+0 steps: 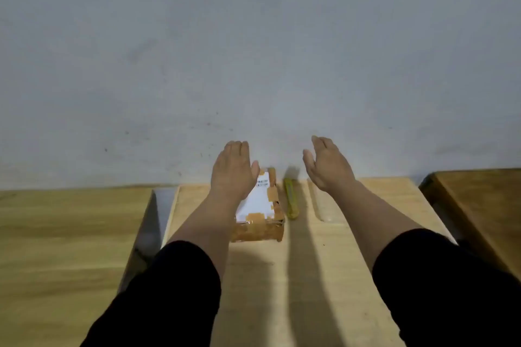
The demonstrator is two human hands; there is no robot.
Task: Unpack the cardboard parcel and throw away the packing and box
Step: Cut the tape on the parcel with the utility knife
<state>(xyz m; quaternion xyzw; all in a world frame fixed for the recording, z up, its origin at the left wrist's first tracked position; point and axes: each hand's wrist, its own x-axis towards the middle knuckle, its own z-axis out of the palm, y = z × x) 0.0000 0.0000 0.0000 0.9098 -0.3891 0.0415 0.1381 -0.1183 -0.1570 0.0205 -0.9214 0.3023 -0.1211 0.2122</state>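
Flat left hand [232, 170] and right hand [327, 163] hover above taped parcel [260, 214] and yellow knife [290, 200].

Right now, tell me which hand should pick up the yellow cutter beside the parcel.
Right hand, probably. The yellow cutter lies to the parcel's right, closer to that open, empty hand. The left hand hovers over the parcel, better placed to steady it.

The parcel [260, 220] was tan-brown cardboard, crossed with strips of glossy brown tape, and carried a white label [257, 203] with small black print. Just beside it lay a yellow-green cutter [290, 201]. The surface [310, 276] under them was pale, light-grained wood; the surface [56, 248] to the left was a more yellow wood, and the one [485, 205] to the right a darker brown. The wall [253, 51] was grey-white with dark specks. Both sleeves [174, 296] were black.
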